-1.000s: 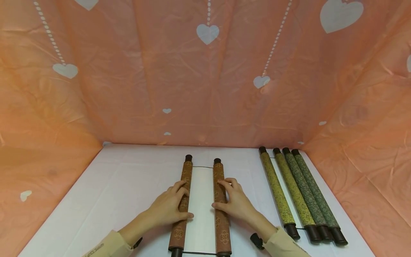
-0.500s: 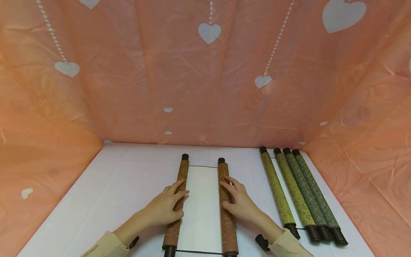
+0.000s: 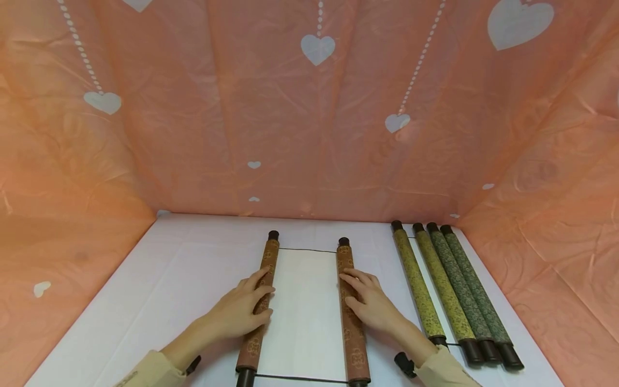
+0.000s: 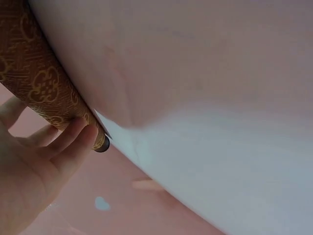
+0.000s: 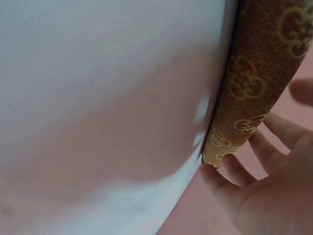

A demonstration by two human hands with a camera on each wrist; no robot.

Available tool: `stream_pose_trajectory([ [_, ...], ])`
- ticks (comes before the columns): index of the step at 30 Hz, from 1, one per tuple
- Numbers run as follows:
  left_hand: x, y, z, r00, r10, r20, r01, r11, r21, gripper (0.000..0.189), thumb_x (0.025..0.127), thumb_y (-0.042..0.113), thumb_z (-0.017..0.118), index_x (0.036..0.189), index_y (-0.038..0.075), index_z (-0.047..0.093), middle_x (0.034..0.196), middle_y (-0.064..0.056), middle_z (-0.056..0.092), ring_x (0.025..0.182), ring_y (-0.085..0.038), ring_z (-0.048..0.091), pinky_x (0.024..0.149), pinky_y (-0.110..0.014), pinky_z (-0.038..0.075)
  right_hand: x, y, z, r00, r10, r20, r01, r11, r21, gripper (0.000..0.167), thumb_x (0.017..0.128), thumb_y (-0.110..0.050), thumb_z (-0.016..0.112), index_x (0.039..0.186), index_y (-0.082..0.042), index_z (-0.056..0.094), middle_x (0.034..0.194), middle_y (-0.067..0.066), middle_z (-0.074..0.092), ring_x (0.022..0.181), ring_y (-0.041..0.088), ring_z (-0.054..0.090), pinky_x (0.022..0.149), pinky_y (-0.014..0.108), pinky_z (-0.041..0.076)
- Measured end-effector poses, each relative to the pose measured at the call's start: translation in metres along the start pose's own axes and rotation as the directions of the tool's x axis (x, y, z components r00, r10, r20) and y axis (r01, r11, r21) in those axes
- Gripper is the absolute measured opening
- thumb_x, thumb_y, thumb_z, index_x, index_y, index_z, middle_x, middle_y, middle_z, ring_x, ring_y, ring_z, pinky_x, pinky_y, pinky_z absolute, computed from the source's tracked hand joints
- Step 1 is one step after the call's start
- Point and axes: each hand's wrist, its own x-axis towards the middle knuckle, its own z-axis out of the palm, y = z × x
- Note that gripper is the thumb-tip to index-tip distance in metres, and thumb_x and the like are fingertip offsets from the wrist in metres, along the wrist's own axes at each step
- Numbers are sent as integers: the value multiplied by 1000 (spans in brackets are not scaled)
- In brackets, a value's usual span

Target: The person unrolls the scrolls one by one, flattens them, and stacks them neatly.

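Note:
A brown patterned scroll lies partly unrolled on the white table, its blank white sheet (image 3: pixel 304 312) showing between two rolls. My left hand (image 3: pixel 237 312) rests on the left roll (image 3: pixel 251 346), with fairly straight fingers laid across it. On the right roll (image 3: pixel 356 349), the fingers of my right hand (image 3: pixel 379 306) lie over the top in the same way. Both rolls have dark end knobs, and thin dark cords edge the sheet at both ends. Gold flower shapes mark the brown cloth of the left roll (image 4: pixel 44 83) in the left wrist view and the right roll (image 5: pixel 244 78) in the right wrist view.
To the right lie a yellow-green patterned scroll (image 3: pixel 419 290), slightly unrolled, and a dark green one (image 3: pixel 476 285) close beside it. Orange sheeting with white hearts (image 3: pixel 309 134) rises behind and at both sides of the white tabletop (image 3: pixel 193 258).
The two brown rolls have moved apart, left roll leftward and right roll rightward, each with a hand on it. More white sheet shows between them. The green scrolls stay put.

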Motion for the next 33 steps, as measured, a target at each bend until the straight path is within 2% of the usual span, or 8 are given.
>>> stream_pose_trajectory([
  [3, 0, -2, 0, 999, -40, -23, 41, 999, 6, 53, 90, 38, 79, 133, 9, 68, 165, -19, 32, 139, -46, 46, 93, -63, 52, -1, 3, -1, 999, 36, -25, -36, 999, -11, 58, 97, -27, 71, 149, -7, 56, 157, 14, 44, 145, 42, 36, 111, 65, 37],
  [6, -1, -5, 0, 997, -61, -41, 61, 998, 16, 59, 84, 42, 86, 130, 10, 67, 164, -19, 34, 135, -45, 50, 87, -60, 55, -2, 4, -2, 996, 81, -45, -82, 996, -24, 69, 90, -37, 81, 148, -9, 57, 156, 15, 44, 143, 42, 38, 108, 64, 42],
  [11, -3, -10, -1, 996, -84, -42, 85, 996, 15, 64, 77, 41, 91, 128, 13, 64, 162, -19, 35, 132, -44, 53, 79, -53, 56, -4, 8, -5, 993, 106, -47, -107, 994, -12, 75, 84, -31, 87, 148, -9, 56, 154, 17, 43, 140, 43, 40, 105, 63, 44],
  [17, -8, -12, -5, 996, -73, -41, 73, 997, -1, 63, 79, 28, 88, 134, 9, 63, 162, -21, 35, 133, -45, 51, 75, -47, 56, -10, 14, -11, 992, 115, -43, -114, 993, 13, 67, 89, -21, 81, 149, -7, 55, 155, 20, 41, 142, 44, 37, 106, 64, 42],
  [22, -12, -14, -8, 998, -36, -43, 37, 999, 29, 60, 83, 19, 78, 139, 6, 63, 162, -23, 35, 133, -45, 51, 78, -47, 55, -14, 19, -14, 993, 110, -39, -109, 994, 9, 62, 92, -15, 71, 151, -9, 54, 156, 22, 39, 141, 44, 37, 103, 64, 43],
  [25, -15, -16, -9, 999, -36, -40, 38, 998, 51, 58, 85, 17, 70, 142, 9, 63, 162, -24, 34, 133, -46, 51, 80, -50, 55, -17, 22, -16, 993, 115, -27, -115, 993, -2, 57, 95, -13, 64, 151, -12, 55, 159, 23, 36, 141, 44, 37, 102, 64, 43],
  [29, -18, -18, -12, 998, -56, -33, 58, 997, 50, 53, 91, 15, 64, 144, 14, 64, 163, -25, 32, 133, -48, 51, 75, -49, 54, -20, 27, -20, 992, 124, -5, -124, 992, -3, 48, 100, -11, 57, 147, -15, 61, 162, 25, 33, 144, 48, 33, 103, 68, 41],
  [33, -20, -21, -13, 997, -65, -38, 67, 996, 50, 49, 94, 20, 67, 142, 13, 65, 163, -26, 32, 131, -50, 51, 75, -52, 55, -22, 30, -25, 992, 129, 4, -129, 992, -6, 43, 102, -13, 53, 144, -17, 64, 162, 27, 32, 146, 52, 30, 104, 71, 38],
])
